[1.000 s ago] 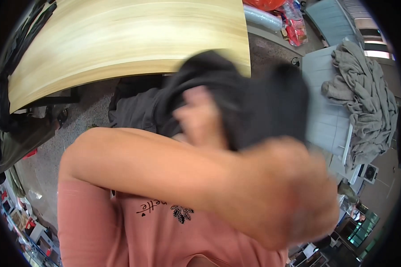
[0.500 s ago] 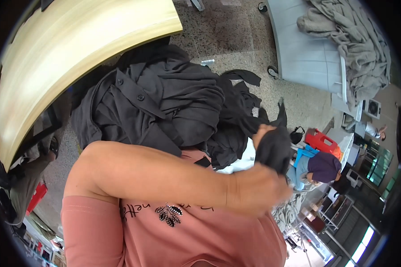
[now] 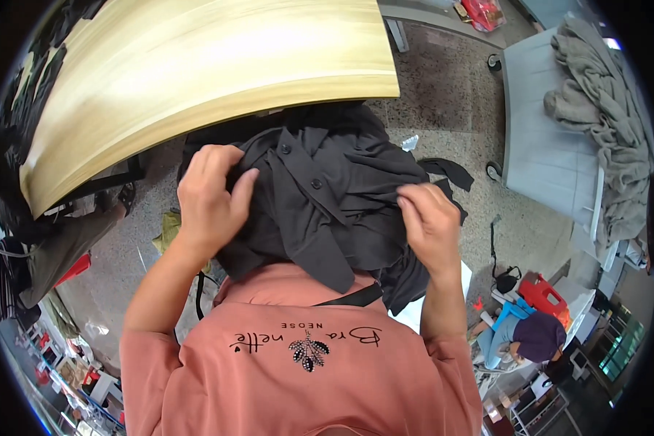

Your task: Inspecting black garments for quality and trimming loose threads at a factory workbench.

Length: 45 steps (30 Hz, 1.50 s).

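A dark grey garment with a buttoned placket and a pointed tab lies heaped over my lap, below the table edge. My left hand is at its left side, thumb and fingers apart, with dark cloth showing in the gap. At the garment's right side, my right hand has thumb and forefinger close together against a fold of the cloth. The other fingers of that hand are curled. More dark cloth strips hang beyond the right hand.
A pale wooden table spans the upper left. On the right stands a grey wheeled bin with grey-brown cloth over it. Farther right, a person in a purple top is near a red basket.
Both hands have left the bunched dark cloth at the right. My left hand has swung back to the garment's left side; my right hand is now on its right side.
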Each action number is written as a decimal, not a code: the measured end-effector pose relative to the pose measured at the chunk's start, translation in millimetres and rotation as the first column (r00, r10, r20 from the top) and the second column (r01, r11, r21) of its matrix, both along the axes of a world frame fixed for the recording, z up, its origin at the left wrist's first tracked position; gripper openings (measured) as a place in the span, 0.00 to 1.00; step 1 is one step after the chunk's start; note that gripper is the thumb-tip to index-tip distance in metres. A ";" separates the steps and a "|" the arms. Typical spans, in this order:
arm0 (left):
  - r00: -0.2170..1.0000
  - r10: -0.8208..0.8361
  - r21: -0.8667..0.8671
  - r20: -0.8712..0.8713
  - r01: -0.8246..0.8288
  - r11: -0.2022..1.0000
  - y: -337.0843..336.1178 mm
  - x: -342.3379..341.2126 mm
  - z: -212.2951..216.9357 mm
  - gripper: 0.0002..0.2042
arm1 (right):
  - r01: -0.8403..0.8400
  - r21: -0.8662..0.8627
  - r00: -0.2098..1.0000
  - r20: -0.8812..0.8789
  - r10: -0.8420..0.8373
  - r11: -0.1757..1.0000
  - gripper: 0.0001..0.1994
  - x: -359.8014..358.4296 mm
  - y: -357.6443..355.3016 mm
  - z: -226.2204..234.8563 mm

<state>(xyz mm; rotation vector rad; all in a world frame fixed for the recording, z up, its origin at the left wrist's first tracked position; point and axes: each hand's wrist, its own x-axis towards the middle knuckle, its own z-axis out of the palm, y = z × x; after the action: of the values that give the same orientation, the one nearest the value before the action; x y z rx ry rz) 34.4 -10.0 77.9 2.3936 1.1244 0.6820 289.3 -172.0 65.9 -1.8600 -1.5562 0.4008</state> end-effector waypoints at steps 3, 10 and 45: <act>0.996 0.052 -0.004 -0.076 -0.052 0.999 8.8 -7.8 -11.6 0.14 | -0.243 0.030 0.940 0.254 0.227 0.970 0.17 -27.6 55.2 -6.5; 0.976 0.007 -0.336 -0.220 -0.082 0.938 37.2 13.9 -23.1 0.10 | -0.241 -0.164 0.958 -0.200 0.207 0.957 0.16 -69.7 115.4 -17.3; 0.880 -0.083 -0.716 0.468 0.433 0.548 9.3 -21.9 14.0 0.08 | -0.418 0.462 0.905 0.142 0.400 0.782 0.11 -74.5 49.6 25.9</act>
<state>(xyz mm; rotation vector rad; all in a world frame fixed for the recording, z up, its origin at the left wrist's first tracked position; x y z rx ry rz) 12.5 -0.8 91.8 1.4778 0.6468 0.3676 214.8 -122.3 91.9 -1.1450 -1.8835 0.1397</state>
